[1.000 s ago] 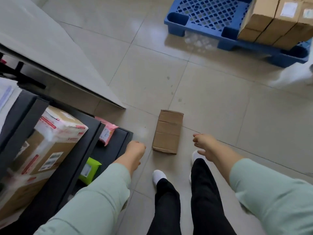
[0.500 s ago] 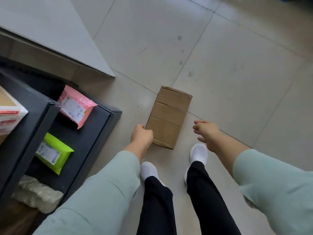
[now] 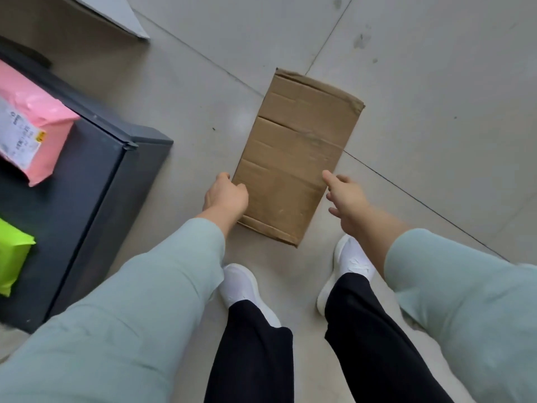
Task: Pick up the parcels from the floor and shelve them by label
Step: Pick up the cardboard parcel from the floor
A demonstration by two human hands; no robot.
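Tiled floor [image 3: 436,82] — cardboard parcel [image 3: 296,158]

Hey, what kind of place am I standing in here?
Probably a parcel sorting or storage room: a cardboard box lies on a tiled floor, and a dark shelf unit beside it holds a labelled pink mailer bag and a green one.

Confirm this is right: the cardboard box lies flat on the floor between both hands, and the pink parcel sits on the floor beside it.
One thing is wrong. The pink parcel sits on the dark shelf, not on the floor, as the head view shows. The cardboard box does lie flat on the floor, with the left hand and right hand at its sides.
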